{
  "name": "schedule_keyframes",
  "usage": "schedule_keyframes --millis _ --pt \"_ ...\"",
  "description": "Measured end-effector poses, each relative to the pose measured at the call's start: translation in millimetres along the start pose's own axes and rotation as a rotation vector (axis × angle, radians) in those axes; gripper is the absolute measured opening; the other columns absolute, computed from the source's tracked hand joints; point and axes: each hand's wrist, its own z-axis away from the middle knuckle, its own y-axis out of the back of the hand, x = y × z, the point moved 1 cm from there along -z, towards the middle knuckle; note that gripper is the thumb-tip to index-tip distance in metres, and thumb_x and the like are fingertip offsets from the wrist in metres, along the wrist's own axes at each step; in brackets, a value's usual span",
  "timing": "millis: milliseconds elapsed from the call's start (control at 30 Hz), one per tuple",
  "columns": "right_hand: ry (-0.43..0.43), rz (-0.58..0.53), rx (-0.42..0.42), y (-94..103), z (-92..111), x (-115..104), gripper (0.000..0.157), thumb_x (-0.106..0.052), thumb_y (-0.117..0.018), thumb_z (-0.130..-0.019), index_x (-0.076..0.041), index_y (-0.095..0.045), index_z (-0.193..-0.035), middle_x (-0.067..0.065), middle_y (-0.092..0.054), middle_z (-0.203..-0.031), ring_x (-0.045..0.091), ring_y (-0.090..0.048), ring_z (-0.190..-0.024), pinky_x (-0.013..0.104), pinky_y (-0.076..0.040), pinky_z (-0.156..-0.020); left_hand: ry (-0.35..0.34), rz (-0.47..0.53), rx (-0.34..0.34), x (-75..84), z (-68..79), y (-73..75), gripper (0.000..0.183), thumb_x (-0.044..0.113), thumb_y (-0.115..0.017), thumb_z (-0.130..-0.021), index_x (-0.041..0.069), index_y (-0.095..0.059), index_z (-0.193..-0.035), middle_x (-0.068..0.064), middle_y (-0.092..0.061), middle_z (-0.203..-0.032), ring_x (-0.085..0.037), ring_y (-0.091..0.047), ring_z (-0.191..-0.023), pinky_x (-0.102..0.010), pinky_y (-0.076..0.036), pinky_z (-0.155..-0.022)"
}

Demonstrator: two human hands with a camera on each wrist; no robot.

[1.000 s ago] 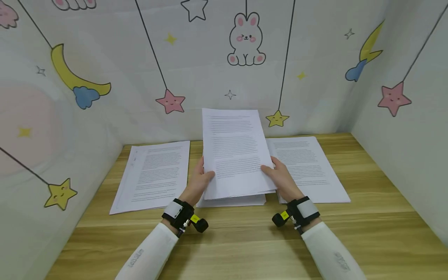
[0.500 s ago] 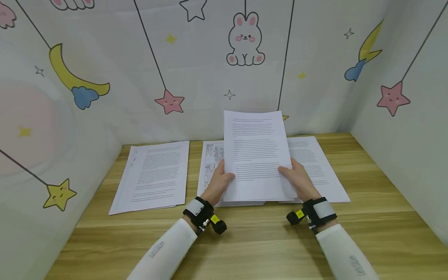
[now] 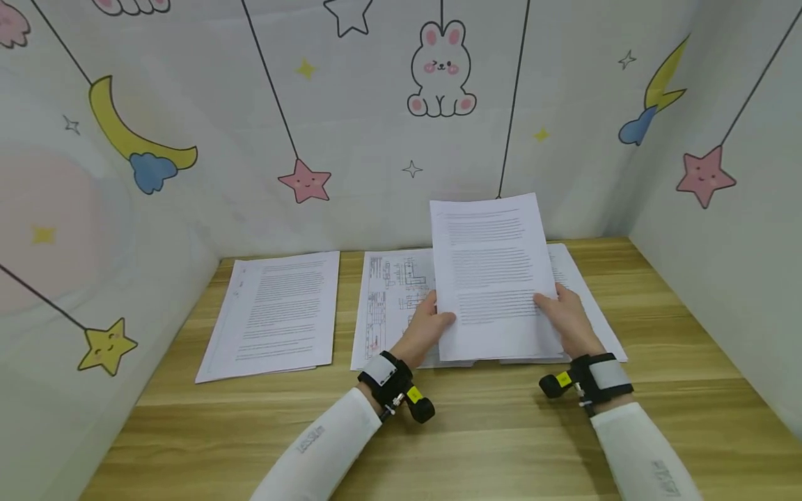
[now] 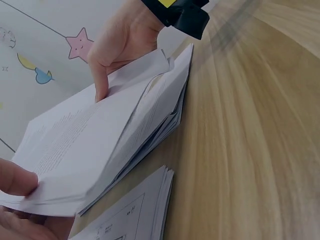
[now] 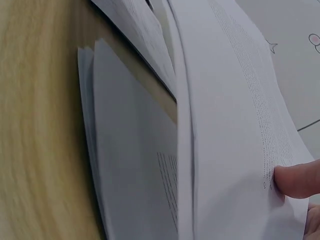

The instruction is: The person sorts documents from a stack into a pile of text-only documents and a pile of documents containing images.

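Both hands hold a stack of printed paper (image 3: 491, 278) tilted up above the table. My left hand (image 3: 426, 328) grips its left edge, thumb on the front sheet and fingers behind. At the right edge, my right hand (image 3: 569, 321) pinches it the same way; its thumb (image 5: 297, 180) presses the printed face in the right wrist view. Behind and left of the held stack lies a pile of sheets with technical drawings (image 3: 391, 299), partly covered. A text-printed pile (image 3: 592, 313) lies under the right side, mostly hidden by the held stack and the right hand.
Another pile of text pages (image 3: 276, 313) lies at the left of the wooden table (image 3: 489, 445), its sheets slightly uneven. A white wall covering (image 3: 363, 125) with cartoon figures rises behind the table and along both sides.
The held stack has moved right, carried by both hands, from over the middle pile to over the right one. The drawings on the middle pile have come into sight.
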Motion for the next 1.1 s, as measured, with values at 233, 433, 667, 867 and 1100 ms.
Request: schedule_keyframes --millis 233,433,667,867,1100 --pt "-0.019 0.056 0.018 27.6 -10 4 0.068 -0.031 -0.040 -0.104 0.001 -0.012 -0.158 0.025 -0.025 -0.162 0.039 -0.025 -0.149 0.059 -0.023 -0.120 0.053 -0.031 0.011 0.7 -8.8 -16.9 0.053 0.012 -0.056 -0.097 0.010 -0.041 -0.148 -0.015 -0.065 -0.127 -0.021 -0.067 -0.108 -0.031 -0.055 -0.084" --pt "0.000 0.146 0.016 44.5 -17 4 0.068 -0.027 -0.037 -0.104 0.005 -0.009 -0.157 0.030 -0.022 -0.160 0.044 -0.027 -0.146 0.061 -0.024 -0.119 0.095 -0.061 0.022 -5.8 -13.3 -32.6 0.056 0.010 -0.059 -0.095 0.003 -0.042 -0.148 -0.017 -0.067 -0.124 -0.022 -0.069 -0.106 -0.032 -0.058 -0.085" --pt "-0.010 0.289 0.044 55.6 -18 11 0.060 -0.020 -0.036 -0.104 0.012 -0.020 -0.152 0.035 -0.031 -0.153 0.047 -0.033 -0.141 0.062 -0.028 -0.115 0.079 -0.124 -0.026 -12.5 -8.8 -48.5 0.055 0.003 -0.057 -0.094 0.003 -0.044 -0.147 -0.008 -0.068 -0.099 -0.013 -0.068 -0.088 -0.026 -0.058 -0.070" --pt "-0.029 0.346 0.055 66.6 -21 19 0.063 -0.020 -0.035 -0.105 0.011 -0.010 -0.154 0.038 -0.021 -0.156 0.053 -0.024 -0.145 0.064 -0.024 -0.117 0.118 -0.144 -0.030 -13.4 -9.2 -54.9 0.064 0.004 -0.061 -0.092 0.003 -0.038 -0.151 -0.003 -0.064 -0.088 -0.009 -0.069 -0.072 -0.025 -0.060 -0.066" --pt "-0.047 0.390 0.053 79.0 -22 23 0.064 -0.018 -0.037 -0.103 0.011 -0.011 -0.154 0.038 -0.020 -0.156 0.054 -0.023 -0.145 0.065 -0.023 -0.116 0.143 -0.043 -0.060 -14.7 -10.9 -65.9 0.065 -0.004 -0.058 -0.091 0.000 -0.037 -0.151 -0.010 -0.067 -0.094 -0.027 -0.076 -0.084 -0.026 -0.061 -0.068"
